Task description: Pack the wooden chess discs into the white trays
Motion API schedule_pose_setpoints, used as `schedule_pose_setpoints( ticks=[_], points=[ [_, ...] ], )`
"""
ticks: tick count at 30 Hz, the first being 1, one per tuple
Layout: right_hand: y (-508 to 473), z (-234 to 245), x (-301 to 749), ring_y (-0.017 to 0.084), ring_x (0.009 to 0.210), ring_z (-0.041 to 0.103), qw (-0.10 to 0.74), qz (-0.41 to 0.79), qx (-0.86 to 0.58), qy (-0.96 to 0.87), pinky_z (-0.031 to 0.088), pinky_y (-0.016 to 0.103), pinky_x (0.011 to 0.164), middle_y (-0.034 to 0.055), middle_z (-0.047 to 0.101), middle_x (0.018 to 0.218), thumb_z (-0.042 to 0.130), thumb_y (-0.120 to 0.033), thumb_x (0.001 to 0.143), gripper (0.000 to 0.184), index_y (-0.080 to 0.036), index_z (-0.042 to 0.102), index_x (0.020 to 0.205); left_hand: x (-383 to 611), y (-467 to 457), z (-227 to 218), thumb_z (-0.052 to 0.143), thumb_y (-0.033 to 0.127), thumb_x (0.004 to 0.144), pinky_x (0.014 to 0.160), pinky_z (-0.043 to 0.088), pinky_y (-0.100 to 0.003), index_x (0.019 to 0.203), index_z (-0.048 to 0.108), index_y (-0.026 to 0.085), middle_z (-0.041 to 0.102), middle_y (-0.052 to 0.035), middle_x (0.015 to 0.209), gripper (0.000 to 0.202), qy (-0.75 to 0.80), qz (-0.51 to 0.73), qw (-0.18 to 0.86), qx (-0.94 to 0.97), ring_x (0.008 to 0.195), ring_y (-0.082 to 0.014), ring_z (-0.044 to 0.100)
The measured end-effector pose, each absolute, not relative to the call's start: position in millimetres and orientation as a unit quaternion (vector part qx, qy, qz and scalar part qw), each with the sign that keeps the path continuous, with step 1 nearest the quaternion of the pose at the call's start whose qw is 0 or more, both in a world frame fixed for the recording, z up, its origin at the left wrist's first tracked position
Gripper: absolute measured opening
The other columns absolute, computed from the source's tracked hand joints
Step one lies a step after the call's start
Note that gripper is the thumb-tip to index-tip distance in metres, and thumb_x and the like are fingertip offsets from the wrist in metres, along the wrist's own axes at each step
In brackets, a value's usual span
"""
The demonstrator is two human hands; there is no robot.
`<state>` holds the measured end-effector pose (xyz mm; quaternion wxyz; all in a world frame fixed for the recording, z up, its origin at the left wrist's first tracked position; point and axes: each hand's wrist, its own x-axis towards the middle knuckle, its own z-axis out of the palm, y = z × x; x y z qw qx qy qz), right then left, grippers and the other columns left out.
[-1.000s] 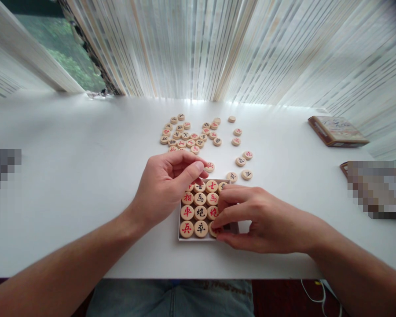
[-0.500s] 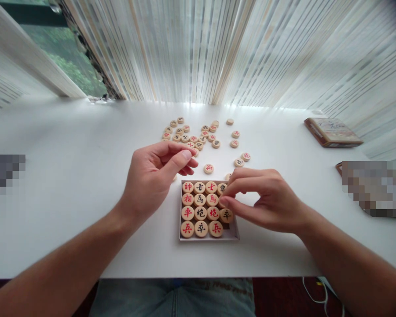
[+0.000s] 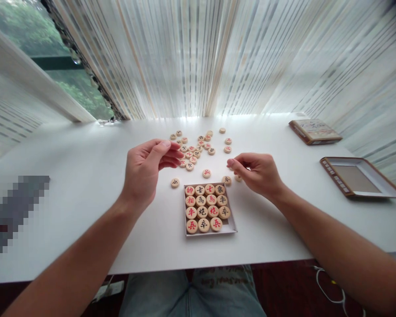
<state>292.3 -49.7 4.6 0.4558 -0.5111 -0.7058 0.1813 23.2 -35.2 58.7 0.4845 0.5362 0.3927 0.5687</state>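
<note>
A shallow open box (image 3: pixel 229 226) sits near the table's front, filled with rows of round wooden Chinese chess pieces (image 3: pixel 201 200) marked in red and black. A bare gap shows at its front right corner. My left hand (image 3: pixel 145 169) hovers left of the loose pieces (image 3: pixel 191 149), thumb pressed to curled fingers; anything inside the grip is hidden. Beyond the box's back right corner is my right hand (image 3: pixel 255 171), thumb and fingertips pinched together. Whether a piece is between them cannot be made out. Two pieces, one a black-marked piece (image 3: pixel 226 180), lie beside it.
A brown box lid or tray (image 3: pixel 363 178) lies open at the right, with a closed flat box (image 3: pixel 315 131) behind it. A blurred dark item (image 3: pixel 13 211) rests at the left. Striped curtains (image 3: pixel 191 57) hang along the table's far edge.
My right hand has left the chess box and moved up and away, exposing a black-marked piece in the right column. My left hand has shifted left. The camera view has turned slightly.
</note>
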Motion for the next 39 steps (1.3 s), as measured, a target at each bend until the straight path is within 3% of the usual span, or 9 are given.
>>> schedule_pose_setpoints(
  ticks=[5, 10, 14, 39],
  points=[
    [-41, 3, 301, 0.014, 0.051, 0.049, 0.469, 0.173, -0.532, -0.684, 0.034, 0.028, 0.050, 0.0024, 0.064, 0.057, 0.068, -0.052, 0.097, 0.043, -0.017, 0.074, 0.072, 14, -20, 74, 0.073, 0.028, 0.091, 0.064, 0.061, -0.025, 0.083, 0.081, 0.021, 0.080, -0.0033, 0.078, 0.014, 0.407, 0.549, 0.429, 0.590, 0.067, -0.0144, 0.074],
    [-36, 2, 306, 0.014, 0.051, 0.048, 0.469, 0.167, -0.546, -0.674, 0.034, 0.029, 0.050, 0.0022, 0.063, 0.056, 0.069, -0.057, 0.096, 0.048, -0.019, 0.073, 0.068, 1, -12, 47, 0.068, 0.029, 0.094, 0.062, 0.059, -0.025, 0.086, 0.080, 0.019, 0.077, -0.0017, 0.072, 0.018, 0.456, 0.536, 0.313, 0.638, 0.061, -0.0133, 0.069],
    [-35, 3, 310, 0.017, 0.051, 0.053, 0.454, 0.157, -0.555, -0.679, 0.036, 0.031, 0.050, 0.0027, 0.065, 0.058, 0.071, -0.055, 0.097, 0.044, -0.022, 0.073, 0.068, -9, -19, 28, 0.067, 0.027, 0.094, 0.057, 0.050, -0.024, 0.085, 0.080, 0.018, 0.069, 0.0012, 0.060, 0.019, 0.492, 0.468, 0.188, 0.709, 0.054, -0.0122, 0.062],
    [-36, 8, 315, 0.017, 0.051, 0.056, 0.426, 0.122, -0.579, -0.685, 0.037, 0.032, 0.050, 0.0042, 0.067, 0.057, 0.071, -0.048, 0.097, 0.038, -0.022, 0.078, 0.070, -1, -27, 24, 0.064, 0.036, 0.095, 0.052, 0.037, -0.028, 0.081, 0.081, 0.019, 0.058, 0.0024, 0.056, 0.028, 0.508, 0.411, 0.158, 0.741, 0.050, -0.0132, 0.048]
  ],
)
